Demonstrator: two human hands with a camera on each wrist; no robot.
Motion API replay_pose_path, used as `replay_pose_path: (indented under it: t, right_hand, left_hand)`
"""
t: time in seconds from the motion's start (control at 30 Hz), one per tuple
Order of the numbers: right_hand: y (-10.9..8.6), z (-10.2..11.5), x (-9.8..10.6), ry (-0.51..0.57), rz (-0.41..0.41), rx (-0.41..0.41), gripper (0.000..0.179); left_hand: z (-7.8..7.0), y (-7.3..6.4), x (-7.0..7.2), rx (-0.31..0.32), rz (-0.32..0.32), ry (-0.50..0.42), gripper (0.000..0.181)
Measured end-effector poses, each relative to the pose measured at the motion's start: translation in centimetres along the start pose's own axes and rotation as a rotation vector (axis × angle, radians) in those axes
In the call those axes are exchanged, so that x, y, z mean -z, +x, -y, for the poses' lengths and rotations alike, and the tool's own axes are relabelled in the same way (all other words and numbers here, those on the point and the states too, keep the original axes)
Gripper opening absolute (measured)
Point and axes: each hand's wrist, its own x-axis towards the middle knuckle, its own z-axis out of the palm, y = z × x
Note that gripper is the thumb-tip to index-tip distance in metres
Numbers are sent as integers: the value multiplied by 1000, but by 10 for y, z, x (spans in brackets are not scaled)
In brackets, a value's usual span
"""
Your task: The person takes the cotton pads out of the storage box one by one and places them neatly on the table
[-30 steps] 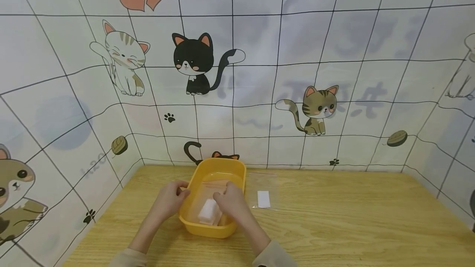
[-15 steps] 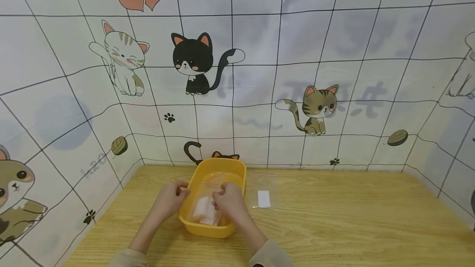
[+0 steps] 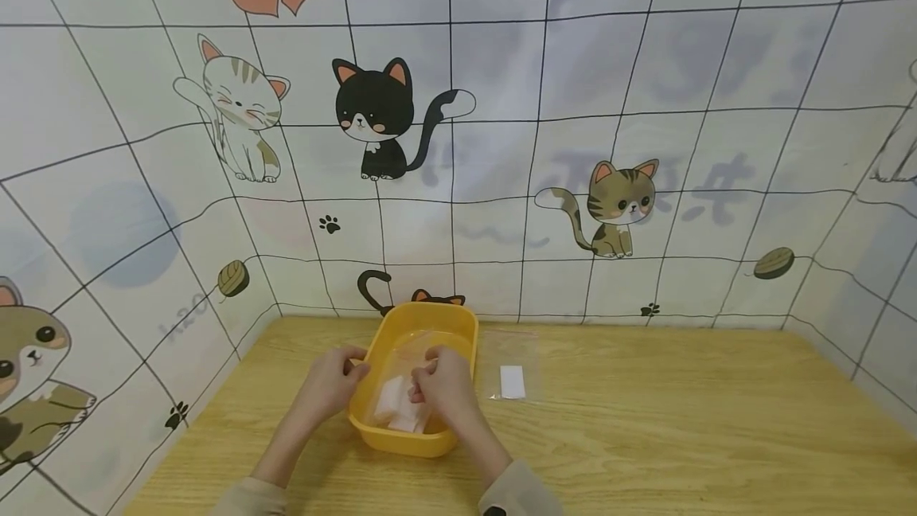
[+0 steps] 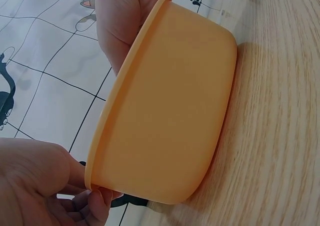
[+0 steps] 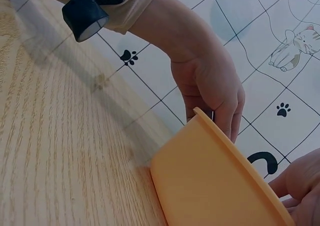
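Note:
A yellow plastic tub (image 3: 401, 443) stands on the table, holding a clear plastic bag (image 3: 408, 353) and a white folded packet (image 3: 390, 398). My left hand (image 3: 331, 382) pinches the tub's left rim, thumb and fingers on either side; the left wrist view shows this hand (image 4: 45, 181) close up. My right hand (image 3: 447, 388) reaches over the right rim into the tub, its curled fingers pinching the bag beside the packet. In the right wrist view the tub wall (image 5: 210, 181) hides what those fingers hold.
Right of the tub lies a flat clear zip bag (image 3: 494, 349) with a white card (image 3: 512, 381) in it. The wooden table (image 3: 666, 412) ends at a wall covering (image 3: 494, 229) printed with cats and grid lines.
Within the tub the packet has shifted and tilted leftward, and my right fingers have curled in closer around the bag. My left hand keeps its hold on the rim.

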Motion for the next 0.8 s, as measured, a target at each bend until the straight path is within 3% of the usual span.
replay_pose_path:
  t: [0.27,0.8]
  right_hand:
    - [3,-5,-1,57,-16,67,29]
    - [-1,-7,4,213,-24,142,31]
  left_hand:
    - [0,-1,0,1,8,2,22]
    - [-1,-1,1,-10,2,5,23]
